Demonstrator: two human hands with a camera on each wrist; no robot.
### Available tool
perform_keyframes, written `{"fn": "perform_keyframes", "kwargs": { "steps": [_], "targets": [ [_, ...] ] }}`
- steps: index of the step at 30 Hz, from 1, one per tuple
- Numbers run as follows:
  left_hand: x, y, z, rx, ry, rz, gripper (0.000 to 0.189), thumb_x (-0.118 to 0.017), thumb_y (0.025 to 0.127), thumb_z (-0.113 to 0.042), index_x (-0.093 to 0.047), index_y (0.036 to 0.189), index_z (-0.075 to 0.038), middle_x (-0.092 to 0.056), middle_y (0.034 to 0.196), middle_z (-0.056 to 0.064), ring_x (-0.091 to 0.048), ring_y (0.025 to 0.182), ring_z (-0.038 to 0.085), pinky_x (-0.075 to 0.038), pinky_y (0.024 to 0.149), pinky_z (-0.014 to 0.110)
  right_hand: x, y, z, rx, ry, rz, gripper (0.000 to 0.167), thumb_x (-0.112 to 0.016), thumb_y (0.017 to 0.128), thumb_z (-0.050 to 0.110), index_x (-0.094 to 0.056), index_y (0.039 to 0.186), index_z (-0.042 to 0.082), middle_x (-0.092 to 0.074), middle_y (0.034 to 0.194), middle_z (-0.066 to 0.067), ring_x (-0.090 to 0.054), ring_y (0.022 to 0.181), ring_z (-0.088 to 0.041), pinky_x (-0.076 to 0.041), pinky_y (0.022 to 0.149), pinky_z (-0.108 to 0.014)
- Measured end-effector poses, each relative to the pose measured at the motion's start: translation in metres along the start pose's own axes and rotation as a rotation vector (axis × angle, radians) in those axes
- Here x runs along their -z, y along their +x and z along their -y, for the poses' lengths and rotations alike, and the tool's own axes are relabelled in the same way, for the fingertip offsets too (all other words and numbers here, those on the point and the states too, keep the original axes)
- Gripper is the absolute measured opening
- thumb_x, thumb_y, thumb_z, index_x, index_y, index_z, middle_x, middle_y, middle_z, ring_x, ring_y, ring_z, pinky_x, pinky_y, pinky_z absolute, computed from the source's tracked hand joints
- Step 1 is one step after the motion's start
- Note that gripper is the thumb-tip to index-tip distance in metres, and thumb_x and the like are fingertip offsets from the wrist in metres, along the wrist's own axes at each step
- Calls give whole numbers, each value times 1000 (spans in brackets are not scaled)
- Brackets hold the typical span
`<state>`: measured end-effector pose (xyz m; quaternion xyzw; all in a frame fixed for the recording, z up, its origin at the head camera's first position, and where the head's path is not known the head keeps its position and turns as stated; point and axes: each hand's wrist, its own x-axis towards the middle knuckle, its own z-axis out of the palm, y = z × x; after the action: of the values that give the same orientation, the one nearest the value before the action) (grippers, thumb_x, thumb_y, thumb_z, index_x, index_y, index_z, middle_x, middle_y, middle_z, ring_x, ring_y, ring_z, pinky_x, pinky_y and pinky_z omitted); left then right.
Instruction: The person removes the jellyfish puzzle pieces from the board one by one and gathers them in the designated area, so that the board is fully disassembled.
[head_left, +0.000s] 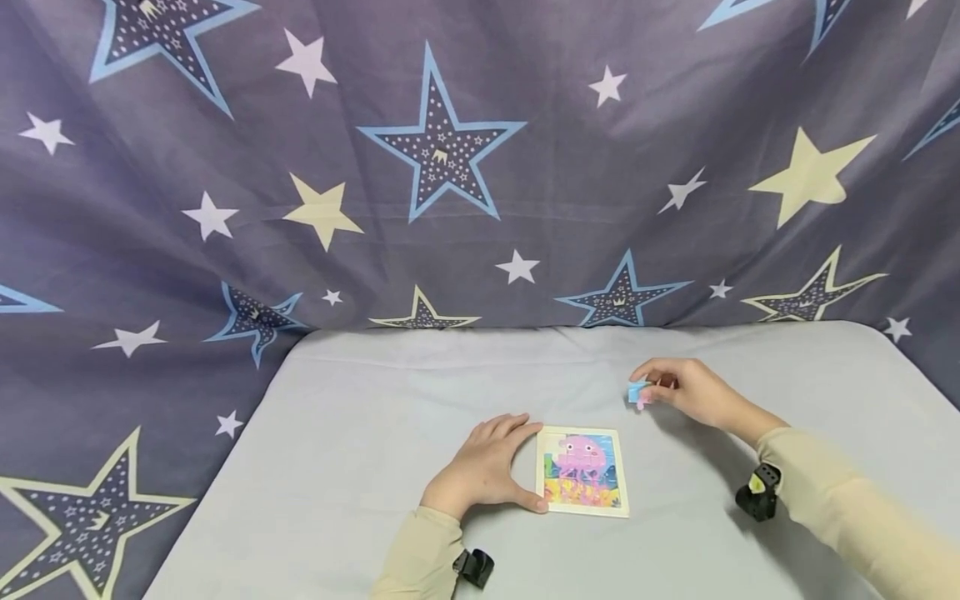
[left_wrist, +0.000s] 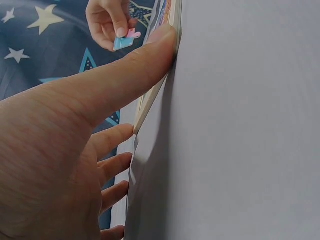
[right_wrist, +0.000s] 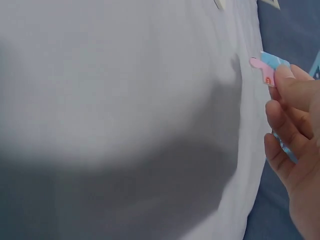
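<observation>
A square jigsaw puzzle [head_left: 624, 500] in a pale frame lies on the table, its picture a pink jellyfish over yellow and orange coral. A pale bare patch shows at the picture's upper left. My left hand [head_left: 483, 467] spans the frame's left side, its thumb [left_wrist: 162, 40] pressing the near corner and its index finger at the far one. Behind and to the right of the puzzle, my right hand [head_left: 693, 390] is raised above the table. Its thumb and fingertips pinch a blue and pink puzzle piece [right_wrist: 268, 72].
Light grey cloth covers the table [head_left: 360, 467]. Along its back edge hangs a dark curtain [head_left: 480, 242] printed with stars. Each wrist carries a black strapped device, such as the right one [head_left: 761, 492].
</observation>
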<state>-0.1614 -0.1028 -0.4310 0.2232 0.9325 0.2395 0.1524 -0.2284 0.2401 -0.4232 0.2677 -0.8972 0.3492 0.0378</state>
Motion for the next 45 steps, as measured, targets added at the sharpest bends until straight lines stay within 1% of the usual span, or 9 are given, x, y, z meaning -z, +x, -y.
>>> {"fn": "perform_keyframes", "kwargs": {
  "steps": [6,12,21,26,29,34,36,40,45],
  "targets": [
    [4,-4,-1,-10,-3,-2,107,-94,69,-48,-45,158,-16,-36,167,10,-29,155,35,-20,130,57,5,10,-8,-29,-4,-1,19,-80,87,4,-77,106,3,-71,83,-1,-56,71,-5,-50,63,-23],
    [4,-3,0,-8,-18,1,108,-94,69,-48,-44,158,-15,-35,167,9,-28,156,34,-18,131,56,4,18,-13,-100,-22,19,18,-80,89,6,-76,106,2,-69,82,-1,-56,73,-9,-48,64,-25],
    [2,-1,0,-4,-16,9,108,-94,69,-48,-44,159,-17,-34,168,9,-27,156,34,-17,131,55,-1,23,-16,-209,-134,34,13,-75,93,7,-76,106,5,-72,84,-3,-63,75,-15,-53,70,-37],
    [2,-1,-1,-4,-13,13,108,-94,69,-48,-43,159,-16,-34,168,9,-27,156,34,-17,131,55,-4,21,-20,-239,-152,43,13,-73,96,9,-76,108,6,-75,90,-4,-67,82,-19,-56,77,-46],
    [1,1,-1,-3,-13,15,108,-94,69,-48,-43,159,-17,-34,168,8,-27,157,33,-17,131,55,-4,20,-21,-235,-159,39,13,-73,96,11,-76,108,6,-75,92,-4,-67,83,-19,-56,77,-46],
    [1,2,-2,-5,-14,15,108,-94,69,-48,-43,159,-17,-34,168,8,-26,157,33,-17,131,55,-3,18,-22,-220,-181,19,14,-75,95,13,-77,107,6,-73,96,-7,-58,80,-16,-48,71,-35],
    [3,2,-2,-6,-17,17,107,-94,69,-48,-43,159,-17,-34,168,9,-26,157,33,-17,131,55,-3,17,-22,-210,-181,13,14,-76,95,13,-76,106,6,-72,97,-8,-56,78,-15,-46,69,-33],
    [3,1,-2,-8,-21,18,108,-94,69,-48,-43,159,-17,-34,168,9,-26,157,34,-18,131,56,-3,15,-19,-191,-172,-7,13,-76,94,11,-77,106,6,-71,98,-8,-55,77,-14,-45,68,-32],
    [3,2,-2,-11,-21,19,108,-94,69,-49,-43,159,-16,-33,168,10,-26,157,34,-17,131,56,-6,15,-13,-158,-138,-25,13,-76,93,8,-77,106,5,-72,97,-7,-58,78,-13,-50,70,-32]
  ]
}}
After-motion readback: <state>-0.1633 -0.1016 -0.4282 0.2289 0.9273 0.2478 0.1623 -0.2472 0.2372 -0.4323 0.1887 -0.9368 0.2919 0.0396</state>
